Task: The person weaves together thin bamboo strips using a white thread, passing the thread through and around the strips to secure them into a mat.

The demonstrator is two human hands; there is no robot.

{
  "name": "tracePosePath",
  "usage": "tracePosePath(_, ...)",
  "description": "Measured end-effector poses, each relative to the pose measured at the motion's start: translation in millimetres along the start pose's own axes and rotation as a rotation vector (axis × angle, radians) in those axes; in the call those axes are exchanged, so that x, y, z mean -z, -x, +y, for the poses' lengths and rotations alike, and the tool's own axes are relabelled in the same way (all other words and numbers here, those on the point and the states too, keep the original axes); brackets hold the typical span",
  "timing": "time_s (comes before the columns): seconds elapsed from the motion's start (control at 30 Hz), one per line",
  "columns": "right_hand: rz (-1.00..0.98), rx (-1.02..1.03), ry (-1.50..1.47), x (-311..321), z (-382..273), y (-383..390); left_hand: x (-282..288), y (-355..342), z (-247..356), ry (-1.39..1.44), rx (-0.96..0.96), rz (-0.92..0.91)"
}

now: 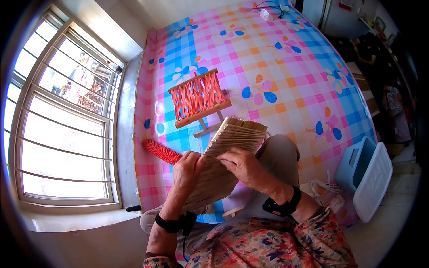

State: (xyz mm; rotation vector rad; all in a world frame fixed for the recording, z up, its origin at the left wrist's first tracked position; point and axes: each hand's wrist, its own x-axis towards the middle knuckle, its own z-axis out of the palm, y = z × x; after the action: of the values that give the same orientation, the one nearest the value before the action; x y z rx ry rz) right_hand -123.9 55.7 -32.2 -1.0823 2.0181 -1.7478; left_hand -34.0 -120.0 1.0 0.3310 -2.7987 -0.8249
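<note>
Pinching the slatted mat (234,137), the left hand (187,169) could slip, splaying it; I can't tell if the right hand (243,165) grips.

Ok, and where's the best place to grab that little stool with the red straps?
Probably the near wooden rail of the stool, at its middle, coming from the person's side. It's a straight bar along the seat's edge, facing the person, so a grip could wrap around it. The red straps criss-cross with gaps, likely a poorer hold.

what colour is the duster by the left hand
Red; the duster shows best in the head view.
</note>
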Motion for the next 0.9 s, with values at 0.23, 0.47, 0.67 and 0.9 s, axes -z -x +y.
tracePosePath(0.23, -0.021, 0.008, 0.057, 0.5, 1.3, -0.8, -0.3, 0.8, 1.1, -0.012, -0.001, 0.012)
tracePosePath(0.47, 0.0, 0.017, 0.004, -0.9, -0.1, -2.1, -0.9, 2.5, -0.3, -0.009, -0.016, 0.019)
tracePosePath(0.67, 0.006, 0.021, 0.006, -0.9, 1.8, -1.5, -2.1, 3.9, 2.7, -0.006, -0.039, 0.028)
tracePosePath(0.9, -0.02, 0.016, 0.039, -1.7, -0.2, 0.6, -2.6, 5.5, 4.7, 0.001, -0.039, 0.023)
